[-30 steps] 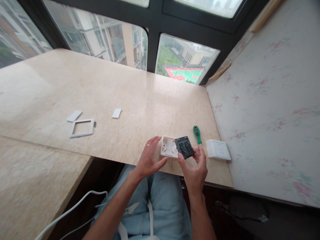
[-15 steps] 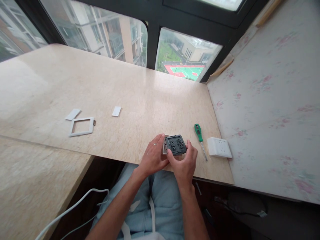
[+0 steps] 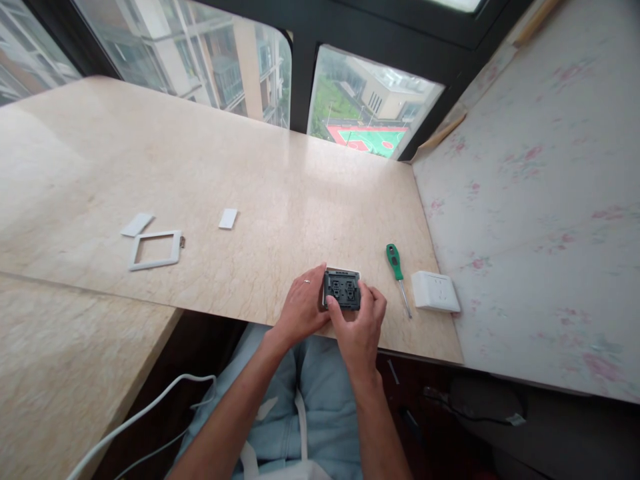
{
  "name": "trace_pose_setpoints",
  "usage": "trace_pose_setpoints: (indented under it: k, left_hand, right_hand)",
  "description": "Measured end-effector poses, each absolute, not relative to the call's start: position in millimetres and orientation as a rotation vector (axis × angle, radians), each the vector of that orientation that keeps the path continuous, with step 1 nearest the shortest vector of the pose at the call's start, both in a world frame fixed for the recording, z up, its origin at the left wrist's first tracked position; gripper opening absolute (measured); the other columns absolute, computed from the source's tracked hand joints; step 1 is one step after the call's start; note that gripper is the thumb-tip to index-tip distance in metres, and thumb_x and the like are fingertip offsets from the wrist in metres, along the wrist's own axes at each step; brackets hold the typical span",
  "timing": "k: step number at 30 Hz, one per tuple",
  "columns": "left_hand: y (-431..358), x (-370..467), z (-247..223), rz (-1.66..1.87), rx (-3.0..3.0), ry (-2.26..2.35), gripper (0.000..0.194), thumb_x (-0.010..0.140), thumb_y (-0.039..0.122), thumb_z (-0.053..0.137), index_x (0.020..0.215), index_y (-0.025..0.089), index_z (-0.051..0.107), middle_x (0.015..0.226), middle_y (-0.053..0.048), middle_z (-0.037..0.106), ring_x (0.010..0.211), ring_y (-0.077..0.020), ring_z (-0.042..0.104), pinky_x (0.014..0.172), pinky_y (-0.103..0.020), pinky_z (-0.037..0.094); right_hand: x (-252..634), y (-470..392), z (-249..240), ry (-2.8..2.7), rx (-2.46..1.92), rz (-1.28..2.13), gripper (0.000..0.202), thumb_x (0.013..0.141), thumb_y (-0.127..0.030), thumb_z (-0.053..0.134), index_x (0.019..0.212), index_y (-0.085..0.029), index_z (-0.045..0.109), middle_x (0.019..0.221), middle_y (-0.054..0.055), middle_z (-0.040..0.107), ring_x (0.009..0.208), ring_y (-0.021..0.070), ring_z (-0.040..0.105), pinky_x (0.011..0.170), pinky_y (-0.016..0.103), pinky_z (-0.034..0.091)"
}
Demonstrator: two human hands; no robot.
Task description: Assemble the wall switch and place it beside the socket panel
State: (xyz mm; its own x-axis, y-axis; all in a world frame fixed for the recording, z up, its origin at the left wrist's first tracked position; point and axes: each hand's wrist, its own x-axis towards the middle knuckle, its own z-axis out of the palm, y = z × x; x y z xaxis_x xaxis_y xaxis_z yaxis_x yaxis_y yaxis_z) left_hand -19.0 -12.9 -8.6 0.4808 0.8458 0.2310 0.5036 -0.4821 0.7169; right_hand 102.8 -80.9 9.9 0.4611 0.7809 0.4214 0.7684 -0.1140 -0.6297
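Observation:
Near the counter's front edge, a dark grey wall switch module (image 3: 343,291) sits over a white back box (image 3: 356,271), whose rim shows along the top and left side. My left hand (image 3: 305,301), with a ring on one finger, grips the box from the left. From the right, my right hand (image 3: 357,319) holds the switch module, thumb on its front lower corner and fingers along its right edge. A green-handled screwdriver (image 3: 394,261) lies a little to the right of my right hand.
Against the wallpapered wall stands a white wall socket (image 3: 436,292). To the left lie a white frame (image 3: 176,248), a white cover plate (image 3: 137,225) partly beside it and another small white plate (image 3: 229,219). The stone counter (image 3: 280,180) ends at the window.
My right hand has moved left with the switch module, which now lies squarely over the white box instead of offset to the right. The whole view has shifted slightly.

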Motion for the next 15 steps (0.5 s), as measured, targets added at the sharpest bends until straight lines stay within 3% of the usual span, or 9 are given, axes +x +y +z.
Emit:
trace_pose_setpoints:
  k: [3,9,12,15]
  left_hand:
    - [-12,-21,-9,0.77,2.147,1.096,0.083,0.083,0.04,0.068,0.151,0.013,0.03,0.148,-0.022,0.05,0.137,-0.035,0.049,0.113,-0.055,0.039]
    - [-9,-30,-2,0.671,2.136,1.002,0.095,0.081,0.055,0.072,0.154,0.015,0.027,0.155,-0.022,0.04,0.145,-0.0365,0.038,0.117,-0.055,0.033]
    - [-5,-37,3,0.619,2.116,0.912,0.102,0.079,0.057,0.074,0.158,0.018,0.021,0.161,-0.02,0.031,0.151,-0.0352,0.027,0.119,-0.055,0.03]
    - [0,-42,5,0.606,2.084,0.872,0.098,0.08,0.056,0.075,0.157,0.021,0.025,0.161,-0.019,0.034,0.15,-0.0337,0.03,0.119,-0.054,0.031]
  right_hand:
    - [121,-80,9,-1.401,-1.745,0.168,0.064,0.089,-0.051,0.066,0.141,-0.019,0.048,0.14,0.019,0.048,0.135,0.0325,0.046,0.112,0.056,0.042]
    - [167,-74,6,-1.672,-1.609,0.596,0.087,0.083,-0.05,0.074,0.155,-0.026,0.032,0.16,0.014,0.035,0.15,0.0309,0.032,0.123,0.055,0.03]
    - [181,-71,7,-1.687,-1.563,0.728,0.088,0.081,-0.05,0.076,0.155,-0.028,0.033,0.161,0.012,0.036,0.15,0.0304,0.033,0.123,0.054,0.03]
    - [189,-69,9,-1.685,-1.537,0.76,0.084,0.08,-0.049,0.078,0.152,-0.03,0.038,0.158,0.011,0.042,0.148,0.0298,0.038,0.123,0.053,0.032]
